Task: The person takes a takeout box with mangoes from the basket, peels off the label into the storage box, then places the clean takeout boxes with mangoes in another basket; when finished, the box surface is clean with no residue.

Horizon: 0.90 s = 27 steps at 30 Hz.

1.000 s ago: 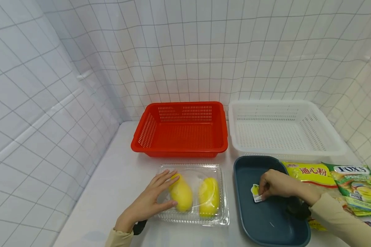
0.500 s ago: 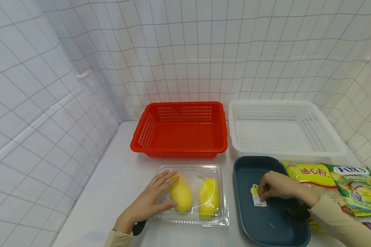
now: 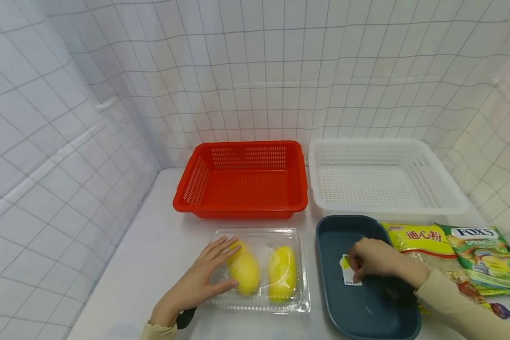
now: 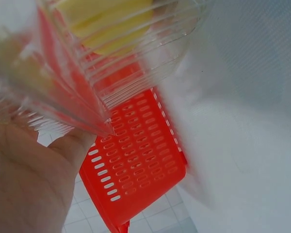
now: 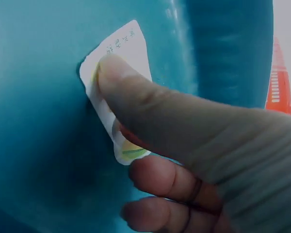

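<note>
In the head view my left hand rests with spread fingers on a clear plastic clamshell box. Two yellow, mango-like fruits lie inside it. My left thumb touches the box's ribbed side in the left wrist view. My right hand reaches into a dark blue oval-cornered tray. Its thumb and finger pinch a small white label with a yellow fruit picture. The right wrist view shows the thumb lying flat on the label, other fingers curled below.
Behind stand a red perforated basket and a white perforated basket. Right of the tray lie a yellow pasta packet, a green FOX'S bag and a small purple-wrapped item. White grid-patterned cloth hangs around the table.
The label has turned a little in my right hand and shows more of its white lower part. My left hand has stayed on the box. The head view has shifted slightly.
</note>
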### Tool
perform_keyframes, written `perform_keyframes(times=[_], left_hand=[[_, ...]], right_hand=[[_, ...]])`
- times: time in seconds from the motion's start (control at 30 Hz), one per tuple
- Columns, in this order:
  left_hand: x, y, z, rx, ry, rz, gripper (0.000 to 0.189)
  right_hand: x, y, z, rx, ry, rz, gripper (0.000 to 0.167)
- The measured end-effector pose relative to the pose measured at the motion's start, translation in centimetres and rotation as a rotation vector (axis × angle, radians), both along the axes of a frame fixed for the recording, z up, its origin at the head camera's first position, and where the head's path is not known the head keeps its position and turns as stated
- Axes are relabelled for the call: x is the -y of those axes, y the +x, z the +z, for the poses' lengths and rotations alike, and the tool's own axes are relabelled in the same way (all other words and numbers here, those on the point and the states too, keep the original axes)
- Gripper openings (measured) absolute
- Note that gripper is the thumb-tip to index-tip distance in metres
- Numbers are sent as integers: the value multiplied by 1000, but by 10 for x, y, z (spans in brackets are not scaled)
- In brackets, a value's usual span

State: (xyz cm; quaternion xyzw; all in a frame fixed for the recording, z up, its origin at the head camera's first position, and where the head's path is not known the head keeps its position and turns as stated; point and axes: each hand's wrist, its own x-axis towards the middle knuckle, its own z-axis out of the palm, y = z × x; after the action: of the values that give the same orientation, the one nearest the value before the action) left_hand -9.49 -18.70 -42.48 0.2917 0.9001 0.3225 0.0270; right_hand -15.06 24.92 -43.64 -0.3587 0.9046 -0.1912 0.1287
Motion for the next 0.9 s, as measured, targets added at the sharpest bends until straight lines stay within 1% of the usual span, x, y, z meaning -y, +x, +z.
perform_keyframes(times=[0.1, 0.17, 0.2, 0.3, 0.33, 0.4, 0.43, 0.5, 0.53, 0.6, 0.67, 0.7, 0.77, 0.83, 0.9], left_hand=[[0, 1, 1, 21, -9, 15, 70], [1, 2, 1, 29, -12, 23, 70], [1, 3, 1, 34, -15, 29, 70], [2, 6, 0, 33, -18, 41, 70], [3, 6, 0, 32, -14, 43, 70], [3, 7, -1, 24, -13, 46, 70], [3, 7, -2, 20, -10, 46, 70], [3, 6, -2, 10, -5, 40, 70], [2, 6, -2, 5, -4, 37, 70], [2, 5, -1, -3, -5, 34, 70], [1, 4, -1, -4, -5, 31, 70], [1, 4, -1, -3, -5, 30, 70], [0, 3, -1, -6, -5, 26, 70], [0, 1, -1, -9, -2, 20, 70], [0, -1, -1, -16, -1, 13, 70]], right_hand=[[2, 7, 11, -62, 22, 13, 27], [0, 10, 26, -78, -14, 16, 24], [-3, 11, 34, -76, -49, 13, 21], [-19, 9, 61, -67, -204, -3, 11], [-27, 7, 69, -73, -249, -34, 8], [-48, 2, 82, -103, -310, -131, 8], [-60, -2, 87, -125, -333, -199, 10], [-84, -10, 91, -174, -376, -379, 12], [-96, -14, 90, -192, -400, -480, 15], [-118, -24, 87, -238, -457, -651, 24], [-137, -33, 81, -285, -494, -802, 35], [-145, -38, 78, -305, -504, -861, 40], [-158, -46, 72, -319, -497, -938, 48], [-170, -53, 65, -296, -497, -992, 51], [-180, -59, 58, -228, -506, -978, 55]])
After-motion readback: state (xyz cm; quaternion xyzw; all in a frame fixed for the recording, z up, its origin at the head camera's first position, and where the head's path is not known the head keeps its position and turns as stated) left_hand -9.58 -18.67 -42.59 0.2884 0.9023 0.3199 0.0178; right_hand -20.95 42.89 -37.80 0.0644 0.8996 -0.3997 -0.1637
